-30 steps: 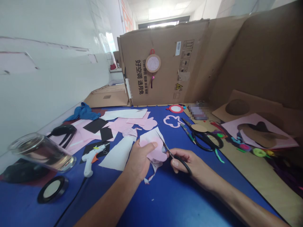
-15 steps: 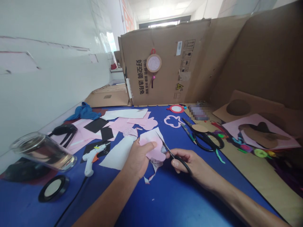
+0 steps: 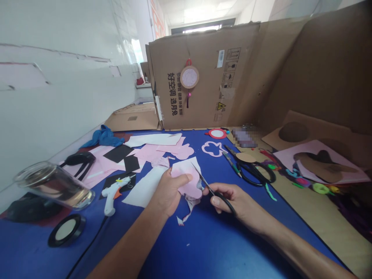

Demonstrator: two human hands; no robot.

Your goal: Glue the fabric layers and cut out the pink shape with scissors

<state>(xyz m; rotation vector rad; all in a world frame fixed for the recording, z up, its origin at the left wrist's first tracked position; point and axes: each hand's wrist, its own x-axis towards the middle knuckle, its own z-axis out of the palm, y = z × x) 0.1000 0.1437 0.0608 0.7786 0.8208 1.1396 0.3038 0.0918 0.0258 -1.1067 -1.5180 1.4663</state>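
My left hand (image 3: pixel 167 192) pinches a pink paper piece (image 3: pixel 188 182) above the blue table (image 3: pixel 203 248), thumb on top. My right hand (image 3: pixel 232 201) is closed round the black handles of small scissors (image 3: pixel 207 186), whose blades reach into the pink paper's right edge. A cut strip of the paper dangles below my left hand towards the table.
A white glue gun (image 3: pixel 113 190), a glass jar (image 3: pixel 55 186) and a black-rimmed lid (image 3: pixel 66 230) lie left. Pink, white and black paper scraps (image 3: pixel 145 153) cover the middle. Larger black scissors (image 3: pixel 255 170) and a pink flower outline (image 3: pixel 212 148) lie right. Cardboard boxes (image 3: pixel 203 73) stand behind.
The hands, paper and scissors have barely shifted; the scissors sit slightly further into the pink paper's edge.
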